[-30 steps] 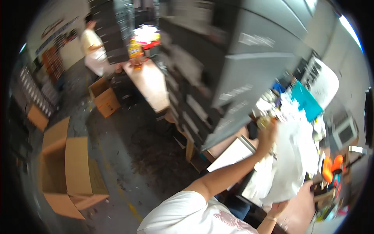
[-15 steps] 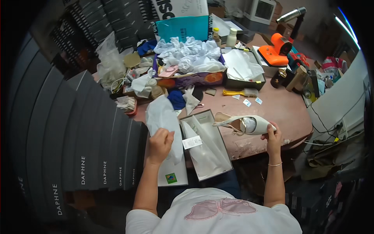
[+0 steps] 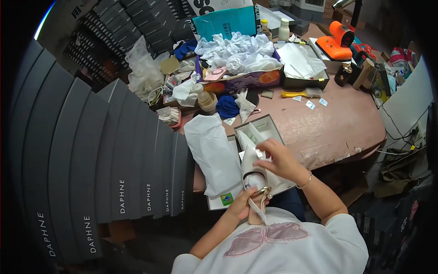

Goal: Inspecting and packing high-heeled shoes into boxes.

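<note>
A white slingback shoe (image 3: 250, 163) lies lengthwise before me over the open shoe box (image 3: 272, 128), its toe pointing away and paper stuffing showing in its opening. My left hand (image 3: 241, 206) grips its heel end by the straps, near a buckle. Above the front of the shoe, my right hand (image 3: 284, 160) is open, thumb and fingers apart, with nothing visible in it. White tissue paper partly fills the box behind the shoe. To the left, a thin white pouch (image 3: 209, 153) rests over the box lid (image 3: 215, 203), which bears a green sticker.
Tall stacks of dark grey shoe boxes (image 3: 98, 160) line my left. Across the pink table (image 3: 319, 132) stand a purple carton (image 3: 246, 82) of crumpled white paper, a box of white sheets (image 3: 303, 64), a yellow-handled brush (image 3: 301, 93) and an orange device (image 3: 336, 43).
The shoe has come from the right to the middle, and my left hand now holds its heel end. My right hand has let go. The white pouch has left my left hand and lies flat.
</note>
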Demonstrator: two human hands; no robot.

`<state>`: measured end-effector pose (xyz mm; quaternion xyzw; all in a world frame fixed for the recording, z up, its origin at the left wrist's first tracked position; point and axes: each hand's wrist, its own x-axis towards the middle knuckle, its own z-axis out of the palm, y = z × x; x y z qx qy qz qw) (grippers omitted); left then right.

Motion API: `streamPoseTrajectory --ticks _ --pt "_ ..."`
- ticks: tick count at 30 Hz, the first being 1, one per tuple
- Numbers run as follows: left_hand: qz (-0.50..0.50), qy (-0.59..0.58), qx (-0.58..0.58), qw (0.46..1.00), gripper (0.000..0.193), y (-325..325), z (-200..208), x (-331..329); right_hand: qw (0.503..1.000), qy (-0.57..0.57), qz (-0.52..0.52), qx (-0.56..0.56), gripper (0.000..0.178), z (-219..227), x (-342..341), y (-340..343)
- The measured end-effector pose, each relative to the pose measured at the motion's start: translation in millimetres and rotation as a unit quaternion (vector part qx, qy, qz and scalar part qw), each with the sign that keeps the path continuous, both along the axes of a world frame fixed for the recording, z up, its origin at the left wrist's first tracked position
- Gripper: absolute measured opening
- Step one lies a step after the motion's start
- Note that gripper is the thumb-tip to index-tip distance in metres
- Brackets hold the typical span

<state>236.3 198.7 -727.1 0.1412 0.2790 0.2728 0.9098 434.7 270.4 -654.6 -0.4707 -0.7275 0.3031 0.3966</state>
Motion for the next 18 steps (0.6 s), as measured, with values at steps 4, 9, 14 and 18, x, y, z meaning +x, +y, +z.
streamPoseTrajectory --ticks 4,9,14,18 --pt "0.095 0.051 0.038 0.993 0.056 -38 0 -16 0.977 -0.133 0.166 -0.028 0.041 -23 -28 -51" --pt "0.084 0.034 0.029 0.995 0.076 -50 -10 -13 0.977 -0.101 0.171 -0.083 0.039 -31 -26 -49" --pt "0.073 0.051 0.028 0.996 0.07 -25 -13 -17 0.99 0.001 -0.134 -0.035 0.03 -35 43 2" --pt "0.125 0.037 0.045 0.99 0.065 -28 4 -6 0.961 -0.142 -0.158 0.177 0.026 -40 20 12"
